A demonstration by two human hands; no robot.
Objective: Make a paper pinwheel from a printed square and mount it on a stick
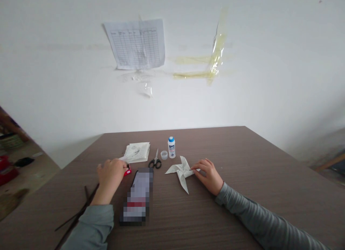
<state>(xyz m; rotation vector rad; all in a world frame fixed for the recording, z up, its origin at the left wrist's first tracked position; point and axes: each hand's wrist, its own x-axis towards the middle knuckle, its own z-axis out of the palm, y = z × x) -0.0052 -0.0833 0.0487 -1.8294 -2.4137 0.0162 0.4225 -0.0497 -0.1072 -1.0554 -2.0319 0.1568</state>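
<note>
Desk (231, 149) | we clamp a red item (127, 172) in our left hand (109, 174) | our right hand (208, 176) touches the paper pinwheel (181, 172), grip unclear

The left hand (109, 176) grips a small red object (127, 172) at its fingertips, just beside a pixel-blurred packet (136, 196). The right hand (208, 176) rests its fingers on a folded paper pinwheel (182, 172). Black-handled scissors (155, 160) lie on the brown wood-grain table (215, 149), near a white glue bottle (171, 147), a clear cap (164, 155) and a stack of paper (137, 152).
</note>
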